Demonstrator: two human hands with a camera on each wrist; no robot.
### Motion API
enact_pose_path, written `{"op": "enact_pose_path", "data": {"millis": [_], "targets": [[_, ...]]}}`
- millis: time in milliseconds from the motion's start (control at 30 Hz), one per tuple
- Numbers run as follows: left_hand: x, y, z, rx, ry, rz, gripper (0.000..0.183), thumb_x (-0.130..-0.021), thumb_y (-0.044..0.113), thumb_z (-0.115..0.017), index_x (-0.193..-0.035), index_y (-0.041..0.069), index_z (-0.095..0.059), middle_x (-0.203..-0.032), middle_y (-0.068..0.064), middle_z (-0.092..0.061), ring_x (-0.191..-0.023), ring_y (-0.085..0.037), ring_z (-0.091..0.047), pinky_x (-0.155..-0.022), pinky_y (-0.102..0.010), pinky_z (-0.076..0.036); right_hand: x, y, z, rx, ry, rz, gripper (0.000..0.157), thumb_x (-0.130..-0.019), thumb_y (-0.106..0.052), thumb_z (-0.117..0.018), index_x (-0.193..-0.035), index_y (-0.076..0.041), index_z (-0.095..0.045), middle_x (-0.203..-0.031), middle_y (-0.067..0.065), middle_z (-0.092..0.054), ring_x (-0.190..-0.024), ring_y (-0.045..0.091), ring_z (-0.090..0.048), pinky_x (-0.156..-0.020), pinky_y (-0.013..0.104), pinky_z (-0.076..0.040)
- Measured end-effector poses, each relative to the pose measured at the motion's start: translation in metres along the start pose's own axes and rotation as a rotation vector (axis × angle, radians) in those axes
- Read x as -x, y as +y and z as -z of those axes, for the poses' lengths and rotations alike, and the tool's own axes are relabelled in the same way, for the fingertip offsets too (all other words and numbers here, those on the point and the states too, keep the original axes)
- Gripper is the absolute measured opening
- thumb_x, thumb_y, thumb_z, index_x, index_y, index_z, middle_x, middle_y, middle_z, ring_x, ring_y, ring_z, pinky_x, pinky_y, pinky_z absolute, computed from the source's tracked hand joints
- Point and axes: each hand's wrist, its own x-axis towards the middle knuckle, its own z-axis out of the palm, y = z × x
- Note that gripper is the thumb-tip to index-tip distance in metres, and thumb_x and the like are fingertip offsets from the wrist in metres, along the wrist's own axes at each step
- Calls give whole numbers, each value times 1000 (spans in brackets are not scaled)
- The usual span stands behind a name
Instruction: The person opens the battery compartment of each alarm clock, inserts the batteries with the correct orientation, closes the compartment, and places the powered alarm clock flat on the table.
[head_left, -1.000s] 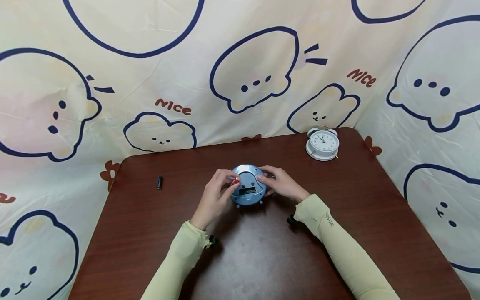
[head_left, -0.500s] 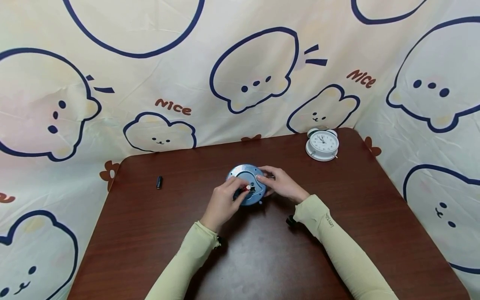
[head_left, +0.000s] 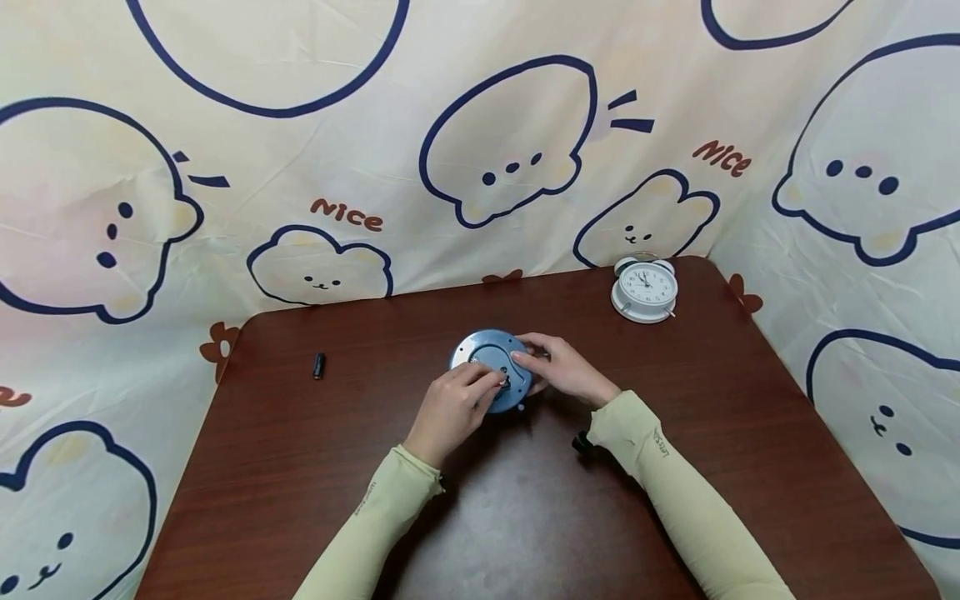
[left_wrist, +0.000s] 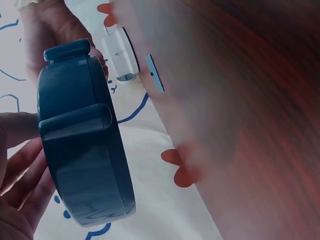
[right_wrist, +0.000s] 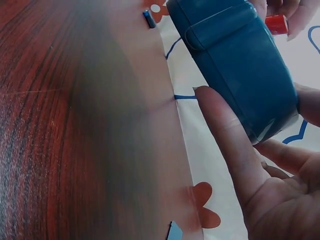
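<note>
A round blue alarm clock (head_left: 491, 354) is held up over the table, its back with small knobs and a battery slot facing me in the head view. My right hand (head_left: 564, 367) grips its right side, thumb on the back and fingers round the edge. With bent fingers my left hand (head_left: 450, 407) pinches a red battery (right_wrist: 278, 24) at the slot. In the head view those fingers cover most of the battery and slot. The left wrist view has the clock's side and foot (left_wrist: 77, 122) in front of both hands.
A dark battery (head_left: 318, 366) lies on the brown table (head_left: 255, 467) at the left. The white alarm clock (head_left: 646, 287) stands at the back right. Near it in the left wrist view lies a thin light-blue piece (left_wrist: 154, 73). A patterned cloth (head_left: 495, 250) hangs behind the table.
My left hand has brought the red battery from the clock's left edge rightward and down to the slot. The clock has shifted slightly left; my right hand has kept its grip.
</note>
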Motion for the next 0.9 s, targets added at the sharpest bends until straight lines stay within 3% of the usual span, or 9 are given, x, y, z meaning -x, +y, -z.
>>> {"op": "enact_pose_path", "data": {"millis": [233,600,900], "targets": [[1,-1,1,-85,-9,-61,16,-90,9,-80,-106,13,-78,-102,-3,-74,-95,-18,-69,-87,-32,-60,2,-2,0,-3,5,0,49,-106,-29,-61,-150,-8,-52,-124,20,-60,-96,25,-70,-73,43,-65],[2,-3,-1,-26,-8,9,12,-92,13,-80,-103,15,-78,-100,0,-73,-95,-18,-65,-90,-34,-58,3,-5,-1,-6,15,21,49,-106,-26,-61,-149,-5,-52,-121,20,-60,-93,22,-70,-72,42,-65],[1,-6,-6,-63,5,1,10,-95,23,-78,-104,19,-81,-98,2,-71,-97,-18,-63,-82,-37,-52,1,-4,-1,-5,-4,25,48,-107,-26,-61,-149,-4,-52,-123,21,-63,-94,21,-72,-72,42,-65]]}}
